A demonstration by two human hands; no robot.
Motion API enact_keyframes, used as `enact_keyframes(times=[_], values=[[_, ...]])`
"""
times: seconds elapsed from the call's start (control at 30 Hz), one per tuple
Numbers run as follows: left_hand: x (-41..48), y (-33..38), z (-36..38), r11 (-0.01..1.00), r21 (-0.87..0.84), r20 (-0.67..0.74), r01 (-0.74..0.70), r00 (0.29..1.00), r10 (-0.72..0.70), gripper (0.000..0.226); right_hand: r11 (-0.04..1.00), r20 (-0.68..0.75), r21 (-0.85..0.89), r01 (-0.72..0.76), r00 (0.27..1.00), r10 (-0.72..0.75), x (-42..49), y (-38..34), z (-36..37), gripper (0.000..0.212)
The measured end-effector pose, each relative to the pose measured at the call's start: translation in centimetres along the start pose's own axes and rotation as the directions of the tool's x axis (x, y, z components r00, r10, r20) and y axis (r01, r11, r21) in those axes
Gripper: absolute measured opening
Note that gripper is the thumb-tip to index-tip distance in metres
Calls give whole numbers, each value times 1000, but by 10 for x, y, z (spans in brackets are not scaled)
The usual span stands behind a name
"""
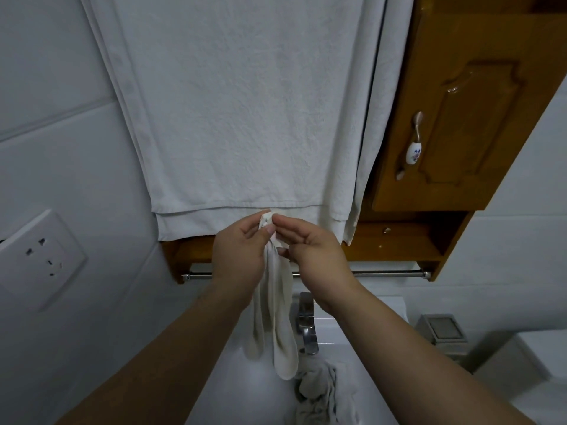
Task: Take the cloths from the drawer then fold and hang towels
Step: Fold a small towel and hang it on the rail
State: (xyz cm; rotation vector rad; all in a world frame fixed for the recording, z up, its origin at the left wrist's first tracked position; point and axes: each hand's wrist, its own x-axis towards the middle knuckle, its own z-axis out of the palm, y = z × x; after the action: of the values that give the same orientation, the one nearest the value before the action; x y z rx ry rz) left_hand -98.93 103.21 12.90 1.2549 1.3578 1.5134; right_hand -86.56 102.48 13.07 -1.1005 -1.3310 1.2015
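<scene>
your left hand (pixel 242 256) pinched the bunched top of a pale cloth (pixel 276 320) between thumb and fingers (pixel 270 230). your right hand (pixel 310 250) met it from the other side, its fingers (pixel 287 222) nearly straight, tips touching the same bunch. the cloth hung straight down between both wrists, above the sink (pixel 233 384). a heap of cloths (pixel 319 397) lay in the basin. a big white towel (pixel 245 118) hung just behind your fingertips.
</scene>
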Motion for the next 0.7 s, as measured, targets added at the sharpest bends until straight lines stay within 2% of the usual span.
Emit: enact_keyframes(times=[0.1, 0.2, 0.3, 0.4, 0.47, 0.57, 0.7], values=[[0, -2, 0, 1000, 7, -26, -2, 1000, 3, 22, 1000, -12, -13, 11, 1000, -11, 3, -2, -1, 54], [1, -2, -3, 1000, 17, 35, 0, 999, -1, 22, 995, -64, -81, 57, 996, -63, 7, -6, -6, 46], [1, -2, -6, 999, 32, 104, -23, 994, 20, 23, 940, -108, -317, 127, 980, -169, 12, -8, -11, 47], [5, 0, -13, 999, 30, 127, -36, 991, 32, 22, 850, -36, -500, 164, 977, -210, 20, -10, -17, 47], [8, 4, -19, 999, 30, 142, -45, 989, 41, 23, 850, 67, -499, 169, 985, -157, 27, -12, -23, 44], [11, 8, -24, 989, 93, 182, -115, 978, 97, 20, 890, 227, -445, 101, 974, 3, 35, -14, -32, 31], [14, 12, -29, 962, 182, 184, -201, 969, 168, 20, 883, 277, -468, 40, 955, 104, 40, -8, -44, 22]])
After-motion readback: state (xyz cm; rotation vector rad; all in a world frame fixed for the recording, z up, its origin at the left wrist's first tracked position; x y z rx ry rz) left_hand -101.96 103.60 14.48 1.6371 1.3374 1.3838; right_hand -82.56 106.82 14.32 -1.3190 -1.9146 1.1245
